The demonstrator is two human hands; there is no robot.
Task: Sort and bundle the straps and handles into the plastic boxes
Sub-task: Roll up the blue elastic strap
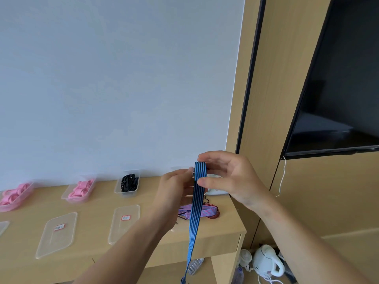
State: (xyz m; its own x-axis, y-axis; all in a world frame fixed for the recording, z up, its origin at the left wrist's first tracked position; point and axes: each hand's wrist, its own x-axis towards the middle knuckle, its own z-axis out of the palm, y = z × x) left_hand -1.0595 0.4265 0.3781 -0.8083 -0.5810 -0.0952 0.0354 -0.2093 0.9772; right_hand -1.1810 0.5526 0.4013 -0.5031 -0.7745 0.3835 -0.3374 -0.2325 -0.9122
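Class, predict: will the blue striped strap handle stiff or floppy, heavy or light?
Probably floppy: the blue striped strap folds over at the right hand and hangs limp past the desk edge. Likely light: fingertips seem to hold it.

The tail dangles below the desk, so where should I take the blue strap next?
Pinch the blue strap across its flat faces just below the left hand, coming from the left: it hangs straight and free, broad face toward you.
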